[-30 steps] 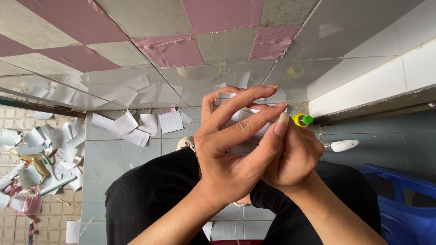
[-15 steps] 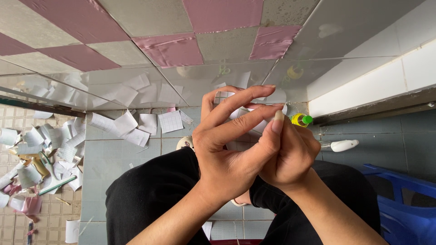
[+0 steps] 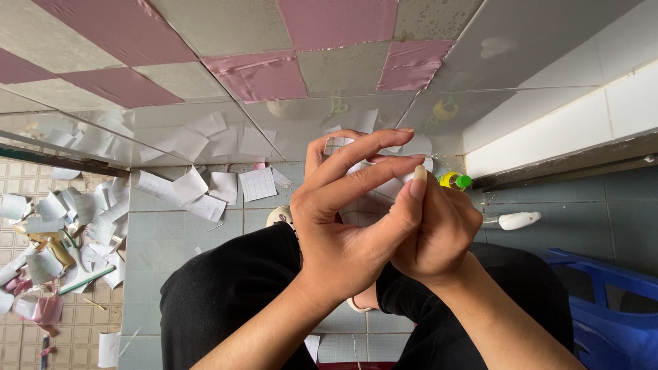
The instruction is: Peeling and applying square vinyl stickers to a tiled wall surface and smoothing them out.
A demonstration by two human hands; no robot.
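Up close in the head view, we see our left hand [image 3: 343, 233] crossed in front of our right hand [image 3: 435, 236], the two pressed against each other above our knees. The left hand's fingers [image 3: 363, 154] are spread apart and curved, its thumb resting on the right hand's knuckles. The right hand is curled into a loose fist; we cannot tell whether it grips anything, though a small white object [image 3: 391, 181], partly hidden, shows just behind both hands, between the left hand's fingers.

Just past the right hand's knuckles stands a small yellow bottle with a green cap [image 3: 456, 181], and further out to the right of that hand lies a white bottle [image 3: 517, 220] on the grey tiled floor [image 3: 171, 240]. A blue plastic stool [image 3: 603, 301] sits beside the right forearm. Beyond the left hand's fingertips, white paper squares [image 3: 212, 186] lie scattered on the floor, and well off to the left of that hand a heap of paper scraps [image 3: 62, 233] is piled up. Our black trousers [image 3: 233, 301] lie under both wrists.
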